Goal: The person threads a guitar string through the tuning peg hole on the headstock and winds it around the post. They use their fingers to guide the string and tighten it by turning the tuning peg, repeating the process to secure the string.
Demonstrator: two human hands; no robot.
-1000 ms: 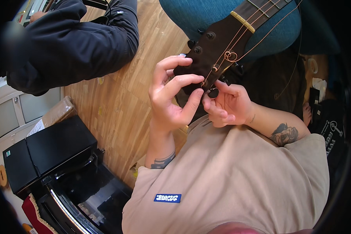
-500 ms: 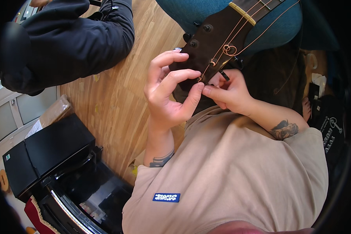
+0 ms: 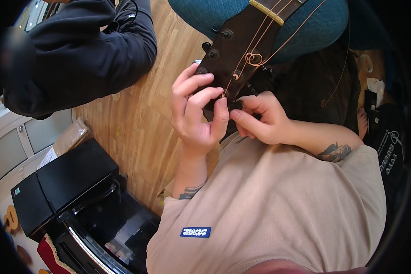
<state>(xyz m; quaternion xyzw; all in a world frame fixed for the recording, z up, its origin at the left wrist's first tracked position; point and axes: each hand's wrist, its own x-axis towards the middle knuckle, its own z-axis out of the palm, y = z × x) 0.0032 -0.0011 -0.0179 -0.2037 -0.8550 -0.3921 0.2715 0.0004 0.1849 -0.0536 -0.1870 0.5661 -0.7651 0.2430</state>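
A dark guitar headstock (image 3: 235,43) points down toward me, its pale nut (image 3: 267,12) at the top. Copper-coloured strings (image 3: 256,41) run down it, and one carries a loose coil (image 3: 254,59). My left hand (image 3: 198,112) pinches a string's end with thumb and index finger at a tuning post near the headstock's tip, its other fingers curled over the face. Close beside it, my right hand (image 3: 262,119) has thumb and fingers closed on a dark tuning peg button (image 3: 236,105) at the headstock's edge. The fingertips partly hide the post.
Blue denim-covered legs (image 3: 310,34) lie behind the headstock. Another person in dark clothes (image 3: 86,59) sits at upper left. A black piano (image 3: 73,182) stands at lower left beside a wrapped package (image 3: 71,134). A tape roll (image 3: 366,63) and black bag (image 3: 390,137) lie at right.
The headstock and both hands have shifted left and slightly down in view. My right fingers have changed position, and the dark peg button now shows between them. My left pinch stays on the string.
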